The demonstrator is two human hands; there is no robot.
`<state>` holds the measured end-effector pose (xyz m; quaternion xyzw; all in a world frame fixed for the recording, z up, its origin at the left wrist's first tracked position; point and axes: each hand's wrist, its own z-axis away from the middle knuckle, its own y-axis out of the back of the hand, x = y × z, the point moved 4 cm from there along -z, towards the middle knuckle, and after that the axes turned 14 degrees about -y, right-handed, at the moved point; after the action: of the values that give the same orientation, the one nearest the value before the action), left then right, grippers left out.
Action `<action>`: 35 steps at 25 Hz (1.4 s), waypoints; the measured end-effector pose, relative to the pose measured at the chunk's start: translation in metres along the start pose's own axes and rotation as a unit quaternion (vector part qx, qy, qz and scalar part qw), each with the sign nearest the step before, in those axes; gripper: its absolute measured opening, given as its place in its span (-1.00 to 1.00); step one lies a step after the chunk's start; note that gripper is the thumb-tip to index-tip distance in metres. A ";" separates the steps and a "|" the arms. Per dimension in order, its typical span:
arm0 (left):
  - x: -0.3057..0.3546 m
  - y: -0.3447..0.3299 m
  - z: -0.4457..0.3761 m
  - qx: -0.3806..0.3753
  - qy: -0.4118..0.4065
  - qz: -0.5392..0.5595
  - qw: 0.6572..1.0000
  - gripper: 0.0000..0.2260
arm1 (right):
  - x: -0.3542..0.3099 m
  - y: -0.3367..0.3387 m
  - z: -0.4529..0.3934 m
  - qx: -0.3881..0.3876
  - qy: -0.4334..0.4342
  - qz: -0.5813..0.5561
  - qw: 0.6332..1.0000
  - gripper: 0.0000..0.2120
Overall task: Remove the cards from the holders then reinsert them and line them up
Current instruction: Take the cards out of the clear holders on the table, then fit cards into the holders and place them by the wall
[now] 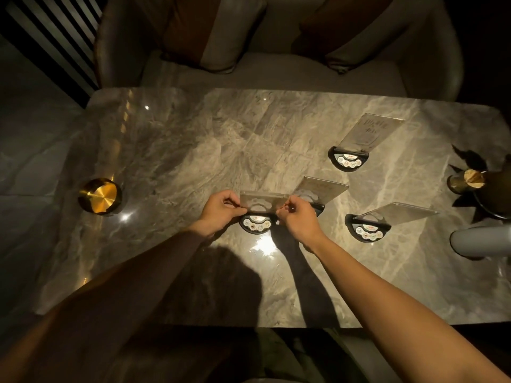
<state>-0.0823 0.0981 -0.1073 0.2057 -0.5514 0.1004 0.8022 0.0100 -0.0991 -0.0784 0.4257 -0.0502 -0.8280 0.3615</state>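
Note:
Several black half-round holders stand on the marble table (193, 150). Both hands pinch one clear card (262, 201) by its side edges, right above the nearest holder (255, 224). My left hand (219, 210) grips the card's left edge and my right hand (297, 217) grips its right edge. Whether the card's lower edge sits in the slot is hidden by my fingers. A second card (322, 189) stands just behind my right hand, its holder mostly hidden. Two more cards (398, 214) (367, 132) stand in holders (366, 228) (347, 160) to the right.
A round brass dish (100, 195) sits at the table's left. At the right edge are a bottle with a gold top (474, 179) and a pale grey cylinder (479, 240). An upholstered chair with cushions (249, 51) stands beyond the far edge.

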 end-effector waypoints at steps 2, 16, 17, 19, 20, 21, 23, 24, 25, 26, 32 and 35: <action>-0.005 -0.003 0.002 -0.005 -0.004 -0.003 1.000 -0.68 | 0.006 0.001 0.001 0.006 0.003 0.021 1.000 -0.96; 0.124 -0.010 -0.038 -0.003 -0.090 -0.008 0.996 -0.90 | -0.012 0.091 0.037 0.064 0.064 0.058 0.994 -0.94; 0.145 -0.022 -0.042 -0.025 -0.134 -0.023 0.990 -0.88 | -0.015 0.107 0.042 0.083 0.075 0.053 0.992 -0.94; 0.184 -0.057 -0.042 -0.085 -0.213 -0.049 0.972 -0.86 | -0.014 0.143 0.054 0.131 0.082 0.021 0.988 -0.92; 0.202 -0.079 -0.040 -0.115 -0.241 -0.058 0.962 -0.87 | -0.013 0.162 0.058 0.157 0.085 0.008 0.984 -0.91; 0.215 -0.100 -0.037 -0.145 -0.259 -0.064 0.953 -0.87 | -0.013 0.179 0.064 0.180 0.090 0.009 0.979 -0.90; 0.233 -0.151 -0.030 -0.212 -0.282 -0.077 0.933 -0.81 | -0.008 0.216 0.074 0.237 0.098 0.033 0.966 -0.88; 0.237 -0.175 -0.025 -0.246 -0.291 -0.096 0.919 -0.78 | -0.004 0.232 0.076 0.261 0.099 0.044 0.959 -0.88; 0.237 -0.193 -0.021 -0.279 -0.299 -0.122 0.904 -0.73 | 0.001 0.243 0.075 0.279 0.092 0.053 0.954 -0.85; 0.237 -0.215 -0.016 -0.310 -0.304 -0.156 0.887 -0.67 | 0.009 0.257 0.074 0.292 0.078 0.058 0.952 -0.80; 0.205 -0.288 -0.009 -0.397 -0.247 -0.323 0.823 -0.53 | 0.064 0.289 0.046 0.205 -0.032 0.063 0.976 -0.63; 0.189 -0.296 -0.016 -0.387 -0.235 -0.344 0.822 -0.79 | 0.080 0.290 0.025 0.140 -0.019 0.049 0.989 -0.81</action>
<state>0.1166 -0.1726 -0.0021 0.0720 -0.6099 -0.4555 0.6445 0.1224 -0.3685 -0.0025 0.4536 -0.1935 -0.8018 0.3376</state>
